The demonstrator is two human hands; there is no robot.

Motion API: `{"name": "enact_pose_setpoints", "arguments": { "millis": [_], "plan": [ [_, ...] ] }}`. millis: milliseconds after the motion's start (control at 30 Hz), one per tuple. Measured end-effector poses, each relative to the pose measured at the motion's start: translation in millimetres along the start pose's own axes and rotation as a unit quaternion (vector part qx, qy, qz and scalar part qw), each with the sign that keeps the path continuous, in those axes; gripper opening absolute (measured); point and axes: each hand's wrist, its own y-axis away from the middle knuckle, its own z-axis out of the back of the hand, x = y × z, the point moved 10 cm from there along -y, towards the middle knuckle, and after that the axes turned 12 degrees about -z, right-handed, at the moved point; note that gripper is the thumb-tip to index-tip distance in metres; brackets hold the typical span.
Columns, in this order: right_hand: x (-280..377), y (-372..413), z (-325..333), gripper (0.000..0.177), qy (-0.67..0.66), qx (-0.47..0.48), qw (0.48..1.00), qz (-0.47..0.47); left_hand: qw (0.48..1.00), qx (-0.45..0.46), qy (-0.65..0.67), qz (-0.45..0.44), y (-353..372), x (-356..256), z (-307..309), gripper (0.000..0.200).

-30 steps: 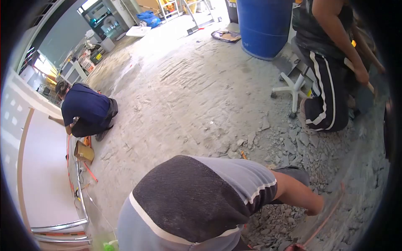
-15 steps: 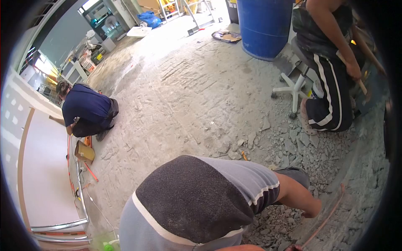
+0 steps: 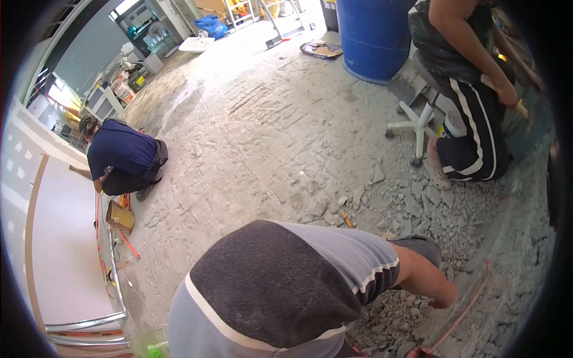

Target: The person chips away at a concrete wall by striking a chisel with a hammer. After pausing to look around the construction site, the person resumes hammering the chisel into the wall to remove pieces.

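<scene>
My left arm, in a grey sleeve with a dark shoulder panel, reaches right from the bottom of the view. My left hand [image 3: 443, 295] hangs low over broken rubble [image 3: 388, 319], its fingers bent down and mostly hidden behind the wrist. Just right of it, a thin reddish cord [image 3: 465, 312] runs along the dusty ground. At the bottom edge, near the cord's lower end, is a dark red object [image 3: 421, 352] cut off by the frame. My right hand is out of view.
At the upper right, a person [image 3: 468, 89] kneels holding a wooden handle, beside a white wheeled chair base [image 3: 418, 125] and a blue barrel [image 3: 375, 42]. Another person [image 3: 122, 152] crouches at the left near a cardboard box [image 3: 120, 216]. An orange-handled tool [image 3: 348, 221] lies by the rubble.
My left hand has barely moved, its fingers now tucked further under the wrist. A strip of skin at the bottom edge has gone from view. The kneeling person's arms have shifted slightly.
</scene>
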Motion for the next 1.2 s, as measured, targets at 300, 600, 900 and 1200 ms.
{"name": "enact_pose_setpoints", "arguments": {
  "millis": [300,600,900,1200],
  "plan": [
    [0,-1,2,0.022,-0.006,-0.005,1.000,-0.004,1.000,0.010,0.009,-0.006,-7,1,-5,0.036],
    [-1,4,3,0.023,-0.014,-0.009,1.000,-0.005,1.000,0.011,0.003,-0.004,-5,0,-7,0.035],
    [-6,8,2,0.025,-0.020,-0.012,1.000,-0.006,1.000,0.004,-0.009,0.002,0,-2,-9,0.034],
    [-9,23,-4,0.029,-0.024,-0.018,1.000,-0.006,1.000,-0.011,0.028,0.001,-15,3,-14,0.034]
  ]
}}
